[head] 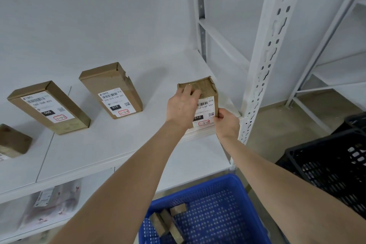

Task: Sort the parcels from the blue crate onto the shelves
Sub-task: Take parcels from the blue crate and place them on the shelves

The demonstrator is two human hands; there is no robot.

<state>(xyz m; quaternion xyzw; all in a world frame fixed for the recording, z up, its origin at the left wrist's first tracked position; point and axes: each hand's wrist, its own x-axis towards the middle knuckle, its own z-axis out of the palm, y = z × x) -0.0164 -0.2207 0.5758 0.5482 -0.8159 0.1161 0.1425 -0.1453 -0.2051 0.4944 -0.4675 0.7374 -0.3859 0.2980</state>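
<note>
A plain white wall (99, 6) is filling the upper left of the view, lying under soft, even light. A white metal shelving unit (221, 42) is standing against it, its flat white shelf board (118, 144) stretching across the middle. A perforated white upright post (265, 55) is rising at the unit's right end. Beyond it, a second white rack (340, 73) is standing on a beige floor (277, 121). A black lattice crate (332, 164) is sitting at the right edge.

At your 1 o'clock, the brown cardboard parcel (208, 89) shows you a white paper label (207, 111) with black barcode, black number block and red-outlined tag. Your white steel shelf board (118, 144) spans 9 o'clock; the blue perforated plastic crate (217, 204) sits at 6, the black lattice plastic crate (326, 164) at 4.
</note>
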